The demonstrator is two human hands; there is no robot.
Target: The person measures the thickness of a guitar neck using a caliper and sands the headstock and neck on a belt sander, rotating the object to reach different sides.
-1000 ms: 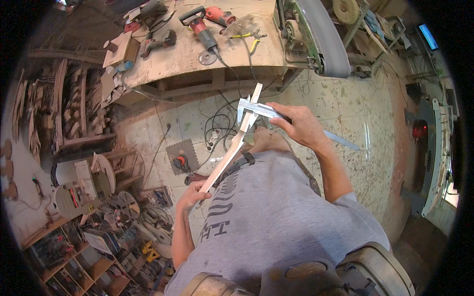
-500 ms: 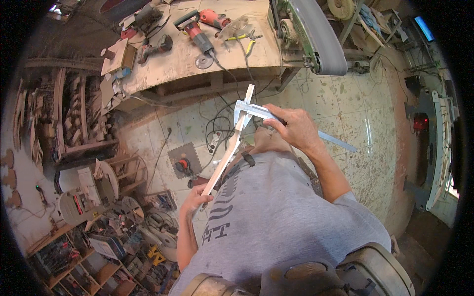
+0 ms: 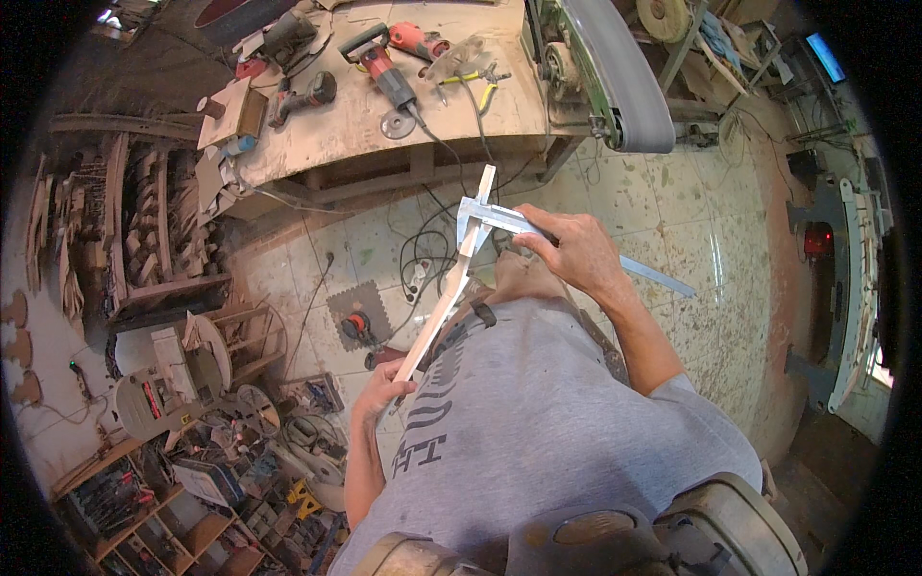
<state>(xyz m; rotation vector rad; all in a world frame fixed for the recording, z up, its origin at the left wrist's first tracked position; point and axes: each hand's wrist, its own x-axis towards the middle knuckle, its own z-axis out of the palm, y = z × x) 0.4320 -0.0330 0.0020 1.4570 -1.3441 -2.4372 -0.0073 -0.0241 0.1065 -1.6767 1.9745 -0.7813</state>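
Between you and the bench (image 3: 331, 144), the caliper (image 3: 503, 219) hardly moves, staying around the wooden stick (image 3: 428, 333) near its far tip, so the work looks steady, right fingers (image 3: 540, 217) clamped on the caliper, left fingers (image 3: 401, 388) pinching the stick's near end.

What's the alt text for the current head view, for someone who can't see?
The left hand grips the lower end of a pale, bent wooden piece, while the right hand holds a metal caliper across its upper part. Beyond, a workbench bears power tools and pliers, with a green belt machine at its right.
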